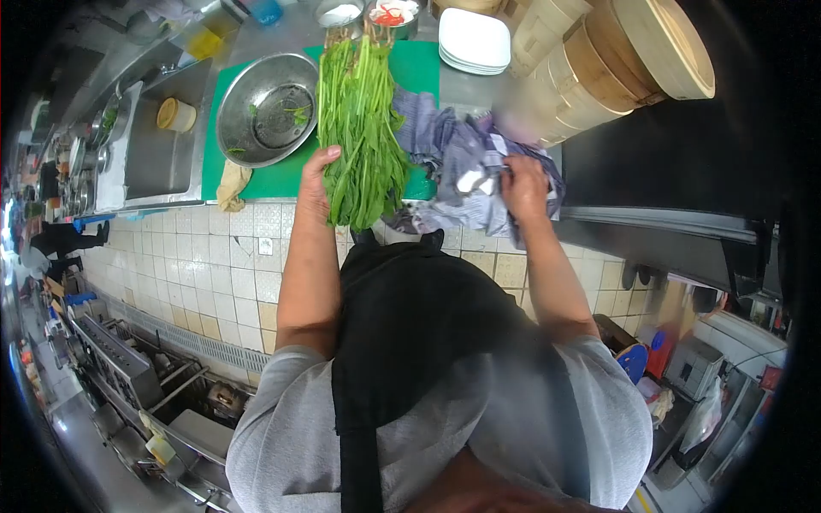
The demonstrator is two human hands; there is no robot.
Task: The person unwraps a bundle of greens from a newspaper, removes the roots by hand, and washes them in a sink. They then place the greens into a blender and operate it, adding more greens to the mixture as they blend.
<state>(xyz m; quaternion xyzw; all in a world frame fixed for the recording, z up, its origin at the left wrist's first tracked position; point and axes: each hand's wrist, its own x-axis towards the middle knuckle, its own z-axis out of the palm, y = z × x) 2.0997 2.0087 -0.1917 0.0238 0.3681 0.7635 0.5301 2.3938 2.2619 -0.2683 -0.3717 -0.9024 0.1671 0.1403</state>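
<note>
A large bunch of leafy greens [363,137], stems toward the far side, lies over the green cutting board [423,73], its leaf tips hanging past the near edge. My left hand [320,175] grips its left side; the thumb shows on top and the other fingers are hidden beneath. To the right is a crumpled purple-grey wrapping [453,158], perhaps paper or plastic. My right hand [523,184] is closed on the right part of this wrapping. Left of the greens sits a steel bowl [267,107] with a few leaf scraps inside.
Stacked white plates [475,41] and bamboo steamers [590,73] stand at the back right. A sink [162,175] with a yellowish tub [176,114] is on the left. A beige cloth [233,185] hangs at the counter edge. Small bowls [393,15] stand behind the greens.
</note>
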